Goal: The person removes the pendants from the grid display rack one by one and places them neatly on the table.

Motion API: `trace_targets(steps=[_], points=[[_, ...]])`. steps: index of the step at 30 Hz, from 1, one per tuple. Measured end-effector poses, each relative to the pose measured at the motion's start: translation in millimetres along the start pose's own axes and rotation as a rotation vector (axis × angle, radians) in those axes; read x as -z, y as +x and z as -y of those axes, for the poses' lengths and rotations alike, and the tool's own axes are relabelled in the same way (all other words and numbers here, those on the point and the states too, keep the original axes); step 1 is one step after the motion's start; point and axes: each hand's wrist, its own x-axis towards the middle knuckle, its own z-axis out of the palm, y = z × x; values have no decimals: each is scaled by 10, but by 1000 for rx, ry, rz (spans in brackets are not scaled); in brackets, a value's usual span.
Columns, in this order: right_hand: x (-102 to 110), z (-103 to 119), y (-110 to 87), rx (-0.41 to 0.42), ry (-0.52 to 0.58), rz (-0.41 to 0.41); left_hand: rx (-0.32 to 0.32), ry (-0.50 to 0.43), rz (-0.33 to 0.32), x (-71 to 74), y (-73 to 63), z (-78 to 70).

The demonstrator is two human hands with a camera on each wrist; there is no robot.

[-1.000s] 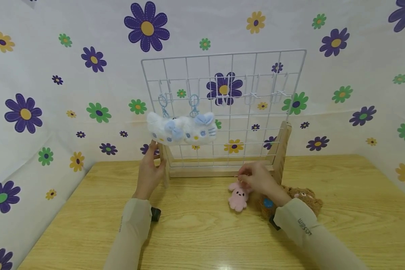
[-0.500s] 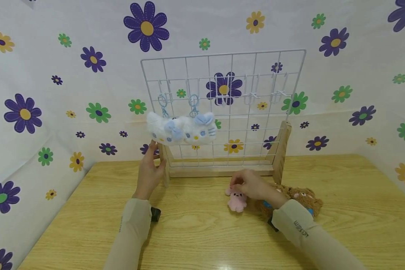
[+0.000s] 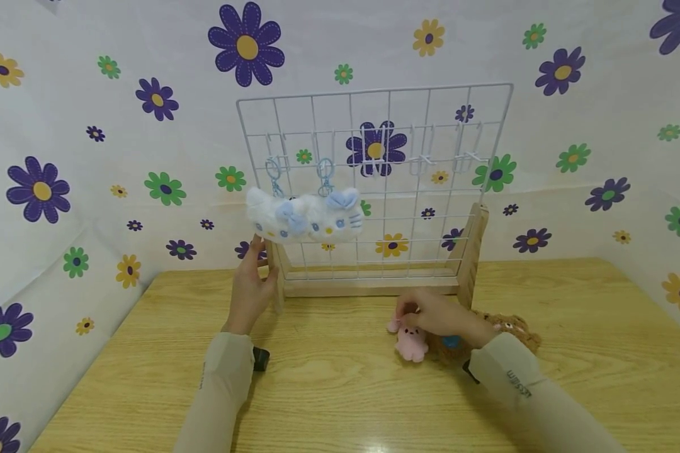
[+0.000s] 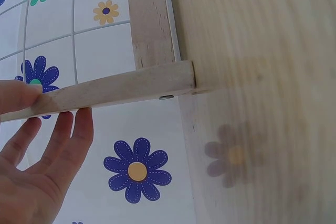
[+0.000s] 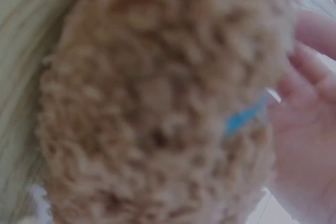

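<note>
My left hand [image 3: 250, 289] grips the left wooden upright [image 4: 113, 88] of a rack, thumb on one face and fingers on the other in the left wrist view. My right hand [image 3: 436, 313] pinches a small pink bunny plush [image 3: 412, 343] by its top, low over the table. Fingers hide part of its head and ears. Beside and under the right wrist lie curly brown bear plushes [image 3: 512, 327] with blue bits. One brown plush [image 5: 157, 103] fills most of the right wrist view, blurred, with the palm to its right.
The white wire grid [image 3: 410, 220] stands in a wooden base [image 3: 368, 289]. Two white cat-head plushes [image 3: 334, 217] with blue bows hang at its left from blue rings. Several white hooks [image 3: 422, 157] line its upper part. A flowered cloth [image 3: 164, 145] backs the wood-grain table [image 3: 328, 377].
My right hand has shifted slightly left, then back right and nearer to me, and the pink bunny plush has moved with it towards the brown plushes. The left hand stays put.
</note>
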Motion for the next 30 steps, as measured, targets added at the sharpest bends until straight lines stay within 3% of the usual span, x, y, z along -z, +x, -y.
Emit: trace_targets(steps=[5, 8, 19, 30], points=[[99, -1, -18, -83, 47, -205, 3, 1, 2, -2, -4, -7], [152, 4, -24, -143, 119, -267, 12, 1, 4, -2, -4, -9], [307, 80, -51, -243, 280, -320, 18, 7, 7, -1, -5, 0], [489, 194, -24, -230, 439, -394, 13, 2, 9, 2, -7, 5]])
